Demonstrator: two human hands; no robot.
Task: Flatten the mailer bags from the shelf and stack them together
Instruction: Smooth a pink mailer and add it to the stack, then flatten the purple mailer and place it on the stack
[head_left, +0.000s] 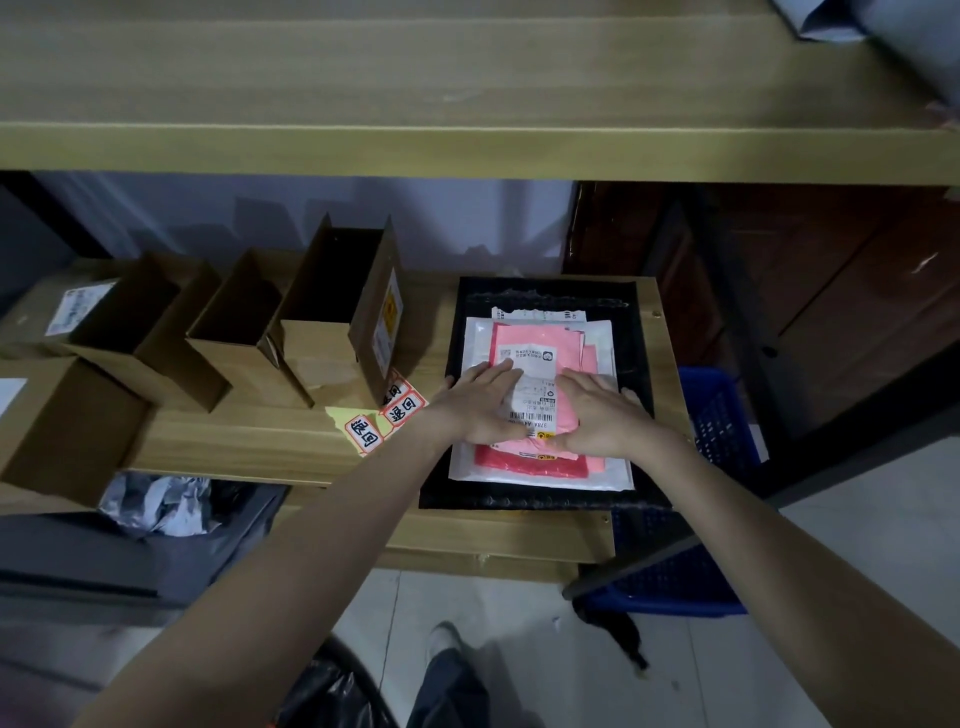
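Both flat, fully open grips, left hand (480, 402) and right hand (602, 413), press a glossy pink mailer bag (540, 364) atop white (610, 467) and black (540, 501) ones beneath.

Both arms bare from wrist up to frame edge — no sleeves, no gloves. Left hand (480, 402) and right hand (597, 413): no rings, watch or bands that can be made out; nails too small to judge. Lower down, one leg in dark grey-blue trousers (449, 691) with loose folds, ending in a light-coloured shoe (441, 636), rounded toe — laces or markings lost in the dim light. The other leg is out of view.
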